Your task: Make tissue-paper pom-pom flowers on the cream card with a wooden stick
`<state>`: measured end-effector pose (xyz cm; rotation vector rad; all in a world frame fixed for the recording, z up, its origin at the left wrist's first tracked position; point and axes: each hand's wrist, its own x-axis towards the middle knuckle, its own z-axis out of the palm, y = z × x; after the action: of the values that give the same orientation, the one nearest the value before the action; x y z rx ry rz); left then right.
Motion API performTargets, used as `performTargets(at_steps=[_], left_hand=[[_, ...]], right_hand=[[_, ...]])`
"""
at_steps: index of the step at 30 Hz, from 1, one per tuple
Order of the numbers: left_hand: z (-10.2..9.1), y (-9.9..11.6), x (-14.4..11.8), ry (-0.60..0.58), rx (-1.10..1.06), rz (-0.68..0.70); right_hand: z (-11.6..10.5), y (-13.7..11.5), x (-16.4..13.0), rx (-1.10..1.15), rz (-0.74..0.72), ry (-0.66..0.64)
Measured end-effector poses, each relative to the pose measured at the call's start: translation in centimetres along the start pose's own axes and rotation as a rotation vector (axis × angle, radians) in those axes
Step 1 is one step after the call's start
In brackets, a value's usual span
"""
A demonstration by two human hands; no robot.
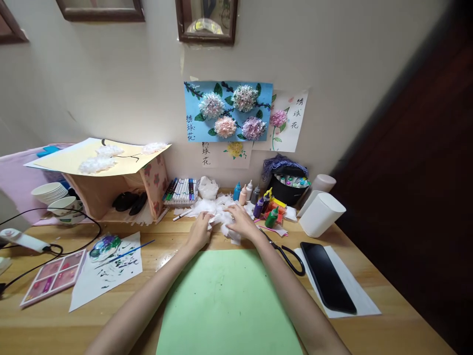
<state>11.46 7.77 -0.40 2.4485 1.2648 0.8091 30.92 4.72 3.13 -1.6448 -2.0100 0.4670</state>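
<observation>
A loose heap of torn white tissue paper (220, 203) lies beyond the far edge of a light green sheet of paper (229, 296). My left hand (200, 231) is at the near left side of the heap, its fingers curled in on some of the tissue. On the right side, my right hand (242, 223) reaches over the heap with fingers apart, touching the tissue. Both forearms pass above the side edges of the green sheet. A pair of black-handled scissors (293, 261) lies to the right of my right forearm.
Small paint bottles (272, 217) stand right of the heap, near a black tub (290, 185). Farther right are a white container (322, 214) and a phone (328, 276). A marker box (181, 191), paint-stained paper (118, 266) and pink palette (55, 277) are on the left.
</observation>
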Motion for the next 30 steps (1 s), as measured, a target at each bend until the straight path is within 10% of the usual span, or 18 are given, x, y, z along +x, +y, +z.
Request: performTargets(at_steps=[5,16,24,30], left_hand=[[0.1,-0.4,1.1,0.011,-0.014,-0.006],[0.2,-0.2,2.9,-0.082,0.038,-0.005],[-7.5,0.3,-9.8,-0.308,0.054,0.043],[-7.6,-0.1,-15.9,-0.512,0.046,-0.024]], right_hand=[[-0.2,1.9,0.3,-0.047,0.215,-0.038],[0.9,-0.1,0.3,-0.048,0.065,0.005],[-4.2,-3.5,-1.8,0.083,-0.052,-0.161],[-1.1,-4.5,-1.5,0.405,-0.071,-0.796]])
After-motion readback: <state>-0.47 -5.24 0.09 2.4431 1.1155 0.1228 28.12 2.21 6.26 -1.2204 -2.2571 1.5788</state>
